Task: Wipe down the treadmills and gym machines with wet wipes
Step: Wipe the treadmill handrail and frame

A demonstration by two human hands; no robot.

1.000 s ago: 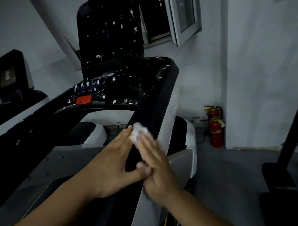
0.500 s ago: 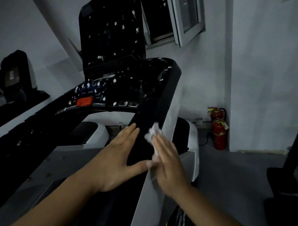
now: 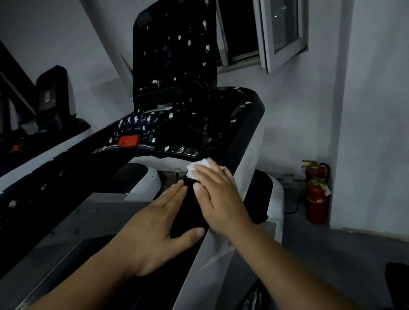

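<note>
On 1 treadmill rail [image 3: 188, 212], right hand [image 3: 220, 199] presses 1 wipe [image 3: 198, 167], left hand [image 3: 154, 234] flat.

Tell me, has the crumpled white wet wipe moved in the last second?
Yes: the wipe, under the right hand, slid up the black handrail toward the orange-red console button.

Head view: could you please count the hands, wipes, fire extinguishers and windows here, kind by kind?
Hands: 2, the left hand and the right hand
Wipes: 1, the wipe under the right hand's fingers
Fire extinguishers: 2, the near fire extinguisher and the far fire extinguisher
Windows: 1, the window, ajar
Total: 6
</note>
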